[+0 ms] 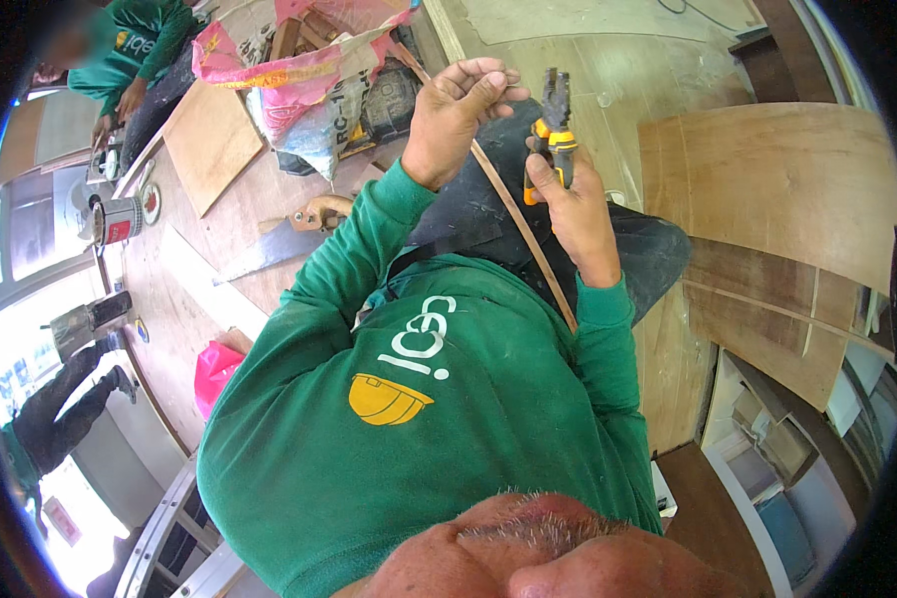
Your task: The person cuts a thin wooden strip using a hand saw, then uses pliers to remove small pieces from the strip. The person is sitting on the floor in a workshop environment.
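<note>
Over my lap, my left hand (456, 115) is closed, its thumb pressed against curled fingers. Whatever it may pinch is too small to make out. A pair of pliers (558, 133) with yellow-and-black handles is gripped in my right hand (580, 209), jaws pointing up and away from me. The jaws look bare, and they stand apart from my left hand. Beneath the hands, a thin wooden strip (516, 204) runs slantwise across my dark trousers, and my left hand hides part of it.
Left of me lie a handsaw (281, 245) with a wooden handle, a plywood square (209, 145) and a paint can (120, 220). Ahead stands a pink-and-white sack (304, 75) of wood offcuts. A co-worker (149, 45) sits far left. Plywood sheets (767, 184) fill the right.
</note>
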`<control>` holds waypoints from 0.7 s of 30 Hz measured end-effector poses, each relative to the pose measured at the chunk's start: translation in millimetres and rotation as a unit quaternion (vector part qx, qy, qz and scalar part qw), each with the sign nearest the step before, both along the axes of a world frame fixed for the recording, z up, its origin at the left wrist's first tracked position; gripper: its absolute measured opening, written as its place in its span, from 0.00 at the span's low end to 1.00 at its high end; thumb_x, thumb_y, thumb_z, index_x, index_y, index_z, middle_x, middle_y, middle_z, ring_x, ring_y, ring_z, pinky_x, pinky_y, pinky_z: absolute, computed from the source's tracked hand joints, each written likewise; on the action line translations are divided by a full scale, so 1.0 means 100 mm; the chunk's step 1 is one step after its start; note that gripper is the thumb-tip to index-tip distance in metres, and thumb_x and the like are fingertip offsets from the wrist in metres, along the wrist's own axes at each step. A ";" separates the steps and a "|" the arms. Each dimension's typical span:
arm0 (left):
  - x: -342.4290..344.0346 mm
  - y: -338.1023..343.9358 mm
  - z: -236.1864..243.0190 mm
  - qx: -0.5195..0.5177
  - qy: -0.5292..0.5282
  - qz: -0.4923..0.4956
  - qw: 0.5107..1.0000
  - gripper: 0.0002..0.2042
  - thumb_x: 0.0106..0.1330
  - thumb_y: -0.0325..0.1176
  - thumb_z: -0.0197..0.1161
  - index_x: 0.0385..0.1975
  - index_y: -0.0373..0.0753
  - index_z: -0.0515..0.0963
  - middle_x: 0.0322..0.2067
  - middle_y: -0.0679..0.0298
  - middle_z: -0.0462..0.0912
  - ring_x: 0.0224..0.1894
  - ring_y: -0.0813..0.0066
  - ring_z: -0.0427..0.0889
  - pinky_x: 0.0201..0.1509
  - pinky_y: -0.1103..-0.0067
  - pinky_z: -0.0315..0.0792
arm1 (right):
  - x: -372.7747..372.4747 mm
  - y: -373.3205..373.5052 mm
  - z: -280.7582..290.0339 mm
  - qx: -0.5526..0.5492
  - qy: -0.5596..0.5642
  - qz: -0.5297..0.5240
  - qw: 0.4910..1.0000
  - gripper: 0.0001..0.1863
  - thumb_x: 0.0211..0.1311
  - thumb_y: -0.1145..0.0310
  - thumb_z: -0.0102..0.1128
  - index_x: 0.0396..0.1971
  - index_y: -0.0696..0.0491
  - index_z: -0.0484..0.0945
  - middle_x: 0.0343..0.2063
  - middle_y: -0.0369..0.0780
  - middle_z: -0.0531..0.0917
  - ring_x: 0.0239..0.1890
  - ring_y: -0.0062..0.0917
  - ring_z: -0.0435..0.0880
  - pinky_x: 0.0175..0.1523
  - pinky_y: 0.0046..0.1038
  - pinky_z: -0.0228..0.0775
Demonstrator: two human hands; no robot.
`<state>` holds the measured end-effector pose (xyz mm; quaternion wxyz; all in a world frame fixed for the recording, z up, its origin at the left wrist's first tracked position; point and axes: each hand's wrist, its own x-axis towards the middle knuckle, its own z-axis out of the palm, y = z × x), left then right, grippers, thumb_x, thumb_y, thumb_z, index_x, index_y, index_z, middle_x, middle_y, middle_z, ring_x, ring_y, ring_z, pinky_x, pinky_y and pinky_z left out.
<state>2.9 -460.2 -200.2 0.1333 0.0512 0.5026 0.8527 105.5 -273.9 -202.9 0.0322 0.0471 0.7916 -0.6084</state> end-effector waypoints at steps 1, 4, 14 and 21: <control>0.03 0.03 0.02 -0.010 -0.002 0.018 1.000 0.14 0.78 0.33 0.66 0.56 0.33 0.77 0.51 0.59 0.87 0.55 0.66 0.89 0.52 0.78 0.81 | -0.01 -0.02 0.01 0.010 -0.007 0.007 1.000 0.24 0.78 0.55 0.64 0.62 0.56 0.79 0.53 0.38 0.84 0.48 0.22 0.84 0.45 0.27 0.81; 0.05 0.06 -0.01 -0.020 0.013 0.048 0.999 0.13 0.76 0.32 0.68 0.55 0.33 0.80 0.47 0.61 0.88 0.50 0.70 0.88 0.50 0.79 0.79 | -0.03 -0.10 -0.04 -0.018 0.003 -0.008 1.000 0.27 0.77 0.48 0.63 0.58 0.58 0.80 0.43 0.46 0.79 0.49 0.39 0.81 0.59 0.38 0.72; 0.23 0.03 0.06 -0.069 0.032 0.125 0.989 0.12 0.72 0.30 0.73 0.50 0.32 0.85 0.42 0.64 0.90 0.43 0.81 0.86 0.50 0.82 0.81 | -0.15 -0.32 0.07 -0.034 -0.035 0.037 0.998 0.27 0.76 0.45 0.61 0.48 0.59 0.79 0.40 0.48 0.79 0.46 0.41 0.80 0.55 0.41 0.71; 0.28 -0.09 0.04 -0.101 0.055 0.140 0.983 0.15 0.73 0.33 0.72 0.53 0.30 0.84 0.42 0.63 0.90 0.44 0.78 0.87 0.48 0.80 0.80 | -0.17 -0.46 0.19 0.121 0.077 0.018 0.990 0.24 0.73 0.51 0.65 0.50 0.60 0.79 0.43 0.53 0.77 0.49 0.53 0.79 0.55 0.49 0.71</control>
